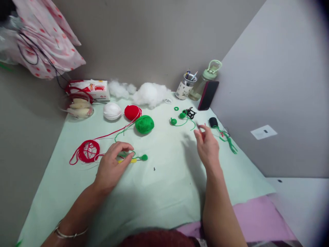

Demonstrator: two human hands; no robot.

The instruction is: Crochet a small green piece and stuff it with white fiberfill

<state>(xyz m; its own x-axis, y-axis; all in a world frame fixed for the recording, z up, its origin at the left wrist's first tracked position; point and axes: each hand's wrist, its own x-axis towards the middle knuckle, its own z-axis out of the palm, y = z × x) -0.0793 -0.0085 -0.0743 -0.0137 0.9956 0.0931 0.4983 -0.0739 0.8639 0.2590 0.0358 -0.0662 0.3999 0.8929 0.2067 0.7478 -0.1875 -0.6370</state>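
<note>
My left hand is curved just over a crochet hook with a yellow handle, thumb and forefinger a little apart. Green yarn runs by these fingertips to a small green crocheted ball beside the hook's tip. My right hand is raised over the right side of the table, its fingers drawn together in a pinch. A small dark speck shows at those fingertips, too blurred to name. Beyond them lie two small green crocheted balls joined by yarn, a green ring and a black clip.
Green, red and white yarn balls stand behind my left hand, with a red yarn coil to its left. White stuffing, a pen cup, bottle and phone line the wall. Black yarn lies right.
</note>
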